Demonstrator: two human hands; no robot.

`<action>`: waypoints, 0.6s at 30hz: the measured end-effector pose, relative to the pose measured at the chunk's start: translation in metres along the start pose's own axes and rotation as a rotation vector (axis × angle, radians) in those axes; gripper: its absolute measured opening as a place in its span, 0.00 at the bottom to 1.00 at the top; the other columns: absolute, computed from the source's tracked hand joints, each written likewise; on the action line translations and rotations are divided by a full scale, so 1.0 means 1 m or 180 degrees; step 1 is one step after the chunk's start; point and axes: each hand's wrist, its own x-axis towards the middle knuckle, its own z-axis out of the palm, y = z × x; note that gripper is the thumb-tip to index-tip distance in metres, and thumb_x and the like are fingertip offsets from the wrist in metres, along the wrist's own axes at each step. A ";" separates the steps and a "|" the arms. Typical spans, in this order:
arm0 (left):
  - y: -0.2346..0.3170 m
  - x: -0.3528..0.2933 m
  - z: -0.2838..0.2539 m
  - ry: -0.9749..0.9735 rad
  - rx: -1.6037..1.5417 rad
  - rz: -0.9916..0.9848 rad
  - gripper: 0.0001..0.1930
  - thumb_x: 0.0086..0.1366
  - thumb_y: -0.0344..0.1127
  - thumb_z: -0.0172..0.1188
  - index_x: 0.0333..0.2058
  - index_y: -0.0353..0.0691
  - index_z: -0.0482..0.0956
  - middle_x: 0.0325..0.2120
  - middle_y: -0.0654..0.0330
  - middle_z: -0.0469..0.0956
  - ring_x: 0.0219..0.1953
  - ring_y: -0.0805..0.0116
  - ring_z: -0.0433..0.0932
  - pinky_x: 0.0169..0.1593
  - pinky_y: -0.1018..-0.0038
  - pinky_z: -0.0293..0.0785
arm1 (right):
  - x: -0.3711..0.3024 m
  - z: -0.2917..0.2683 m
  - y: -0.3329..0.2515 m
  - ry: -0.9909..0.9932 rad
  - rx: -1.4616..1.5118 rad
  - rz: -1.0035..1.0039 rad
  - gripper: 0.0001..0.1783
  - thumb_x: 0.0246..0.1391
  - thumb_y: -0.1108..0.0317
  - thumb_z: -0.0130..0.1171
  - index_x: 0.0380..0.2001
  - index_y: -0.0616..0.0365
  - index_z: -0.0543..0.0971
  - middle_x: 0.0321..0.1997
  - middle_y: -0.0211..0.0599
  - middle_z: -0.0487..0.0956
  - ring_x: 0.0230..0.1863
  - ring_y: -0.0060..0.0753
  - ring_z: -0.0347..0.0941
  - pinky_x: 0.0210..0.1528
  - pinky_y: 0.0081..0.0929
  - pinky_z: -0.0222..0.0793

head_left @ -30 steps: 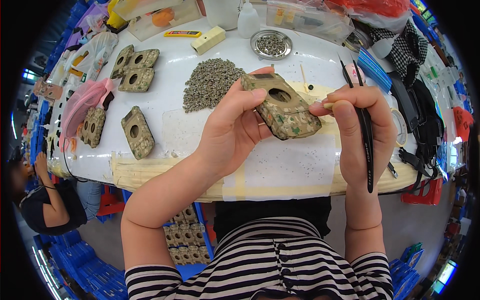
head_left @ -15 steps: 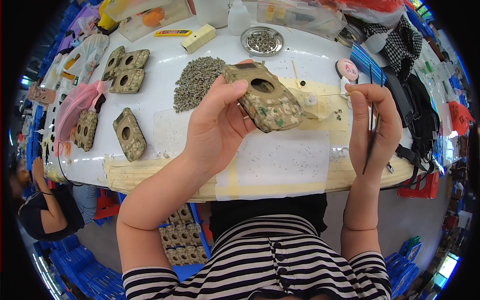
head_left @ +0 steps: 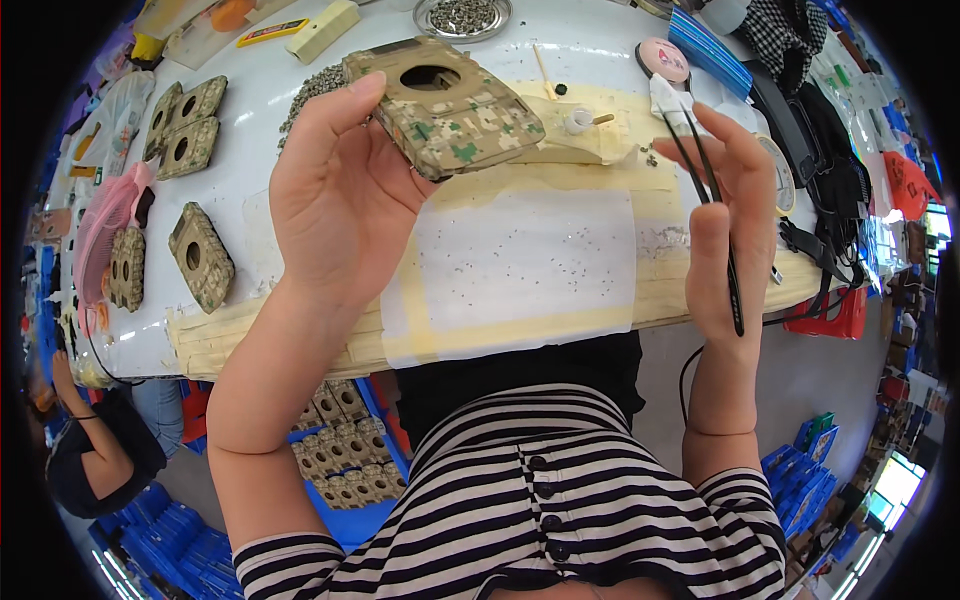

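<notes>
The left hand point(head_left: 340, 195) curls its fingers round a blocky camouflage shell point(head_left: 445, 105) with a round hole on top, tilting it up above the surface point(head_left: 600, 60), seemingly for a look inside. The right hand point(head_left: 730, 200) pinches slim black tweezers point(head_left: 712, 205), tips up. Matching shells point(head_left: 200, 255) and a heap of small grey parts point(head_left: 310, 90) lie on the white surface.

Both hands raised, left point(head_left: 335, 190) and right point(head_left: 730, 215) grips closed
</notes>
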 end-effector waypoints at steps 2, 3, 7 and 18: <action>-0.001 -0.001 0.001 0.0044 0.0004 -0.0011 0.29 0.65 0.44 0.40 0.57 0.25 0.58 0.55 0.39 0.63 0.59 0.50 0.64 0.57 0.67 0.69 | -0.016 -0.006 -0.007 -0.0122 0.0239 0.0355 0.22 0.51 0.71 0.61 0.48 0.64 0.69 0.38 0.43 0.78 0.44 0.32 0.76 0.48 0.24 0.67; -0.001 -0.002 0.003 0.0102 -0.0012 -0.0010 0.29 0.65 0.44 0.40 0.57 0.25 0.57 0.55 0.39 0.63 0.59 0.49 0.64 0.57 0.67 0.69 | -0.024 -0.008 -0.009 -0.0193 0.0291 0.0553 0.22 0.49 0.74 0.62 0.48 0.65 0.70 0.38 0.44 0.79 0.44 0.32 0.76 0.48 0.23 0.68; -0.001 -0.003 0.007 0.0211 -0.0029 0.0018 0.29 0.65 0.44 0.40 0.58 0.25 0.57 0.55 0.39 0.63 0.59 0.49 0.64 0.57 0.67 0.70 | -0.038 -0.022 0.011 -0.1090 0.1188 0.0407 0.12 0.48 0.77 0.61 0.38 0.67 0.76 0.33 0.39 0.79 0.38 0.28 0.76 0.44 0.20 0.69; -0.003 0.000 0.004 0.0127 -0.0019 0.0034 0.29 0.65 0.44 0.41 0.57 0.24 0.57 0.55 0.39 0.64 0.59 0.49 0.64 0.56 0.68 0.71 | -0.048 0.000 0.001 -0.0586 0.1696 0.1587 0.05 0.54 0.76 0.56 0.32 0.66 0.72 0.30 0.38 0.77 0.32 0.20 0.73 0.36 0.16 0.70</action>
